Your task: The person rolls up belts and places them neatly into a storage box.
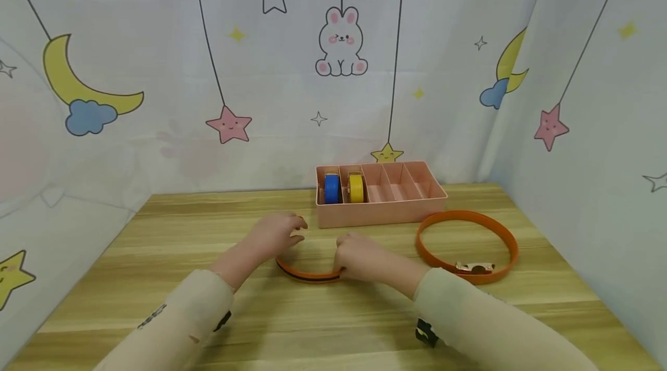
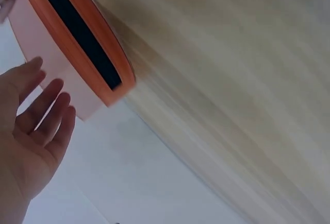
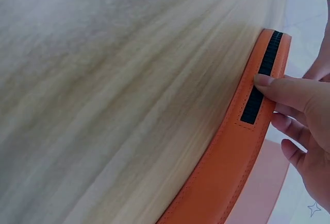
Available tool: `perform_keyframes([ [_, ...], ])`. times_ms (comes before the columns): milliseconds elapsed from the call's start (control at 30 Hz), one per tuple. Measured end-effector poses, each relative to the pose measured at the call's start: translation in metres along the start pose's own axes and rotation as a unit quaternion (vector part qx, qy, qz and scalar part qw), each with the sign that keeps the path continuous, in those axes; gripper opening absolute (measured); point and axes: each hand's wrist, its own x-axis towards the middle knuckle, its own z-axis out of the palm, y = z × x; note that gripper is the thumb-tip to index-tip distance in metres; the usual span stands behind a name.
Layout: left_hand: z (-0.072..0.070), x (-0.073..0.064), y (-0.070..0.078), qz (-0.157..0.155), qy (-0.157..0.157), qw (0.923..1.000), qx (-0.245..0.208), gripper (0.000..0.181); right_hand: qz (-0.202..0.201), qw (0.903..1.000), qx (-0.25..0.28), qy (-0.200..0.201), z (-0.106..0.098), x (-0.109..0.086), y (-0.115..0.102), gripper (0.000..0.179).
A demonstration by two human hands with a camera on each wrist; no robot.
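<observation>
An orange belt [image 1: 307, 273] with a black strip along its inner face stands on edge on the wooden table [image 1: 312, 324], curved between my two hands. My right hand [image 1: 361, 256] pinches its right part: in the right wrist view the thumb [image 3: 281, 87] presses the black strip of the belt [image 3: 242, 147] and the fingers lie behind it. My left hand [image 1: 276, 232] hovers at the belt's left end. In the left wrist view that hand [image 2: 36, 121] has straight fingers, apart from the belt's end [image 2: 85, 36].
A pink divided box [image 1: 380, 215] stands behind the hands, with a blue roll [image 1: 332, 188] and a yellow roll [image 1: 356, 187] in its two left compartments. A second orange belt [image 1: 466, 238] lies looped at the right, buckle toward me. Patterned curtains enclose the table.
</observation>
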Motion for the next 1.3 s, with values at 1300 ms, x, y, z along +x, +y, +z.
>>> perform_keyframes([
  [1300, 0.010, 0.000, -0.053, -0.098, -0.114, 0.9872, -0.054, 0.033, 0.024, 0.9973, 0.055, -0.043, -0.005, 0.006, 0.003, 0.007],
])
